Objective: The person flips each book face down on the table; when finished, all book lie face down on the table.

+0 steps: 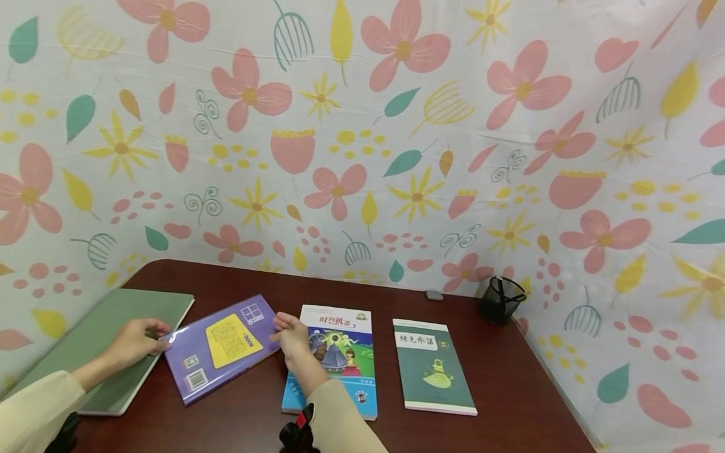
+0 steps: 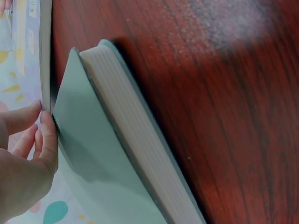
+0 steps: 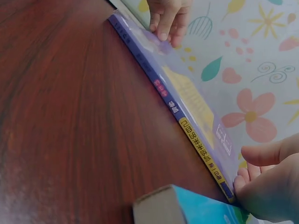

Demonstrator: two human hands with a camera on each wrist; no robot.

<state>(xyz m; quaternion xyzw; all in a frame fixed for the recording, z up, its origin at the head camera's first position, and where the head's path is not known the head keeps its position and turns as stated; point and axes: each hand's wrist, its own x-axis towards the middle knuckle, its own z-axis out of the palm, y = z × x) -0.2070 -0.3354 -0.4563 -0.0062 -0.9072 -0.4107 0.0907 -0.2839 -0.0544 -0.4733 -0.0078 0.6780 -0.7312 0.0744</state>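
A purple book [image 1: 226,347] with a yellow panel and a barcode lies tilted between both hands. My left hand [image 1: 133,345] pinches its left edge, thumb on top. At the opposite edge, my right hand [image 1: 294,340] holds the book between thumb and fingers. The spine [image 3: 163,100], with printed characters, shows in the right wrist view. Under the left hand lies a large green hardcover book [image 1: 121,321], its page block [image 2: 124,126] visible in the left wrist view. Beneath the right forearm, partly hidden, is a thick blue book [image 1: 340,362] with a cartoon cover.
A thin dark green book [image 1: 433,368] lies to the right on the brown table [image 1: 504,390]. Towards the back right corner stands a black mesh pen holder [image 1: 501,301], with a small grey object [image 1: 433,295] beside it. A flower-patterned sheet [image 1: 362,157] hangs behind the table.
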